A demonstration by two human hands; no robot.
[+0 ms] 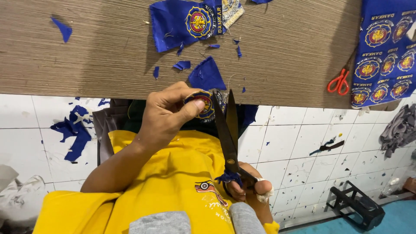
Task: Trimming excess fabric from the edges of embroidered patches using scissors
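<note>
My left hand [167, 113] pinches a round embroidered patch [205, 104] of blue cloth with a gold and red emblem, held just below the table edge. My right hand [248, 187] grips the handles of large black scissors [226, 130], one finger wrapped in white tape. The scissor blades point up and are slightly apart at the patch's right edge. A triangular blue cloth offcut [206, 74] lies on the table just above the patch.
The brown wood-grain table [108, 52] carries a blue cloth piece with emblems [190, 21], a blue sheet of several patches [385, 52], red-handled scissors [338, 82] and small blue scraps. Blue scraps [73, 132] litter the white tiled floor. A black stand [357, 203] sits lower right.
</note>
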